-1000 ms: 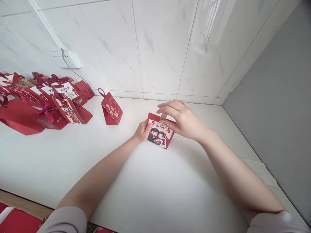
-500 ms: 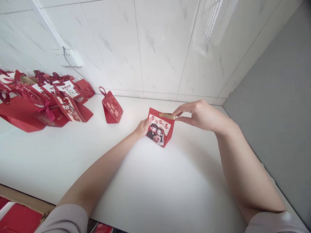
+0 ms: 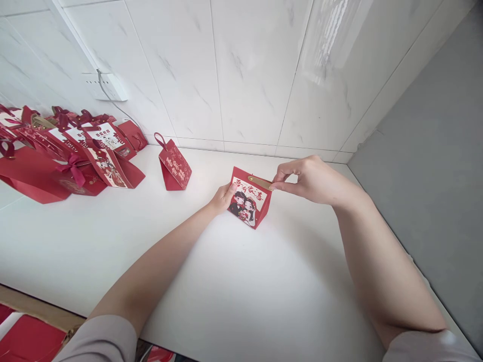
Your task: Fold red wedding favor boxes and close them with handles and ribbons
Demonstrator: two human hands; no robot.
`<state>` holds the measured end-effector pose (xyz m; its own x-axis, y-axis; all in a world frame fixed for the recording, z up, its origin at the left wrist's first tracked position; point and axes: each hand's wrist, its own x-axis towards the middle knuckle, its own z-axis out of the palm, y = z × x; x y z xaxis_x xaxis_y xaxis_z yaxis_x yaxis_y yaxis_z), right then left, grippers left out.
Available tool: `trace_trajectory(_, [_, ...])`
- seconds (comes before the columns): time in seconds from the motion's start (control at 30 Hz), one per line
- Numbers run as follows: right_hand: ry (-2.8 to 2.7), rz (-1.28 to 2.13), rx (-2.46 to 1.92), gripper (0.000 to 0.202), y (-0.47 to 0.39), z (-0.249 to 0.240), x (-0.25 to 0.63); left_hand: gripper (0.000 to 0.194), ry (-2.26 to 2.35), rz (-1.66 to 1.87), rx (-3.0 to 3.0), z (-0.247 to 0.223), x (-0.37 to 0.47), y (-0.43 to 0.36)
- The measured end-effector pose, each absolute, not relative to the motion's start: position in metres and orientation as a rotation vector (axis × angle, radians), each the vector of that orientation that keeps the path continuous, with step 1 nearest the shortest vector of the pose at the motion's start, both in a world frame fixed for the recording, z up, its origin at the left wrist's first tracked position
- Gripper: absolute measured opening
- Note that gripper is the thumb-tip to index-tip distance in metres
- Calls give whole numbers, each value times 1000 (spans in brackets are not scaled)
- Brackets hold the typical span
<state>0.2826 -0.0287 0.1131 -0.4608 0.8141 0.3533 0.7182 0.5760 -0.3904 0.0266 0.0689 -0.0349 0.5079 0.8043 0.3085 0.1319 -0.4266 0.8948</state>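
Note:
A small red gift box [image 3: 249,205] with a cartoon couple on its front stands on the white table. My left hand [image 3: 222,199] grips its left side, the thumb on the front and the other fingers hidden behind. A gold strap [image 3: 259,182] is fastened with a stud near the top edge of the box. My right hand [image 3: 305,180] pinches the strap's free end between thumb and fingertips at the top right corner.
Left of the box stands another red gift box [image 3: 175,166] with a loop handle. Several red boxes and bags [image 3: 75,156] crowd the far left by the tiled wall [image 3: 256,70]. A cable hangs from a socket [image 3: 103,86]. A grey panel [image 3: 426,166] bounds the right side.
My right hand has brought the strap's free end down slightly, so it lies closer along the box's top edge. My left hand keeps its hold.

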Motion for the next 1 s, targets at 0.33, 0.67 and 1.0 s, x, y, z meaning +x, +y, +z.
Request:
trace_trajectory(0.33, [-2356, 277, -1224, 14, -25, 108, 280, 75, 809, 961, 1903, -36, 25, 69])
trace_trajectory(0.67, [-2367, 635, -989, 26, -38, 115, 266, 61, 920, 1260, 1909, -21, 30, 60])
trace_trajectory(1.0, [-2210, 46, -1007, 32, -13, 95, 269, 35, 810, 1351, 1806, 3, 55, 28])
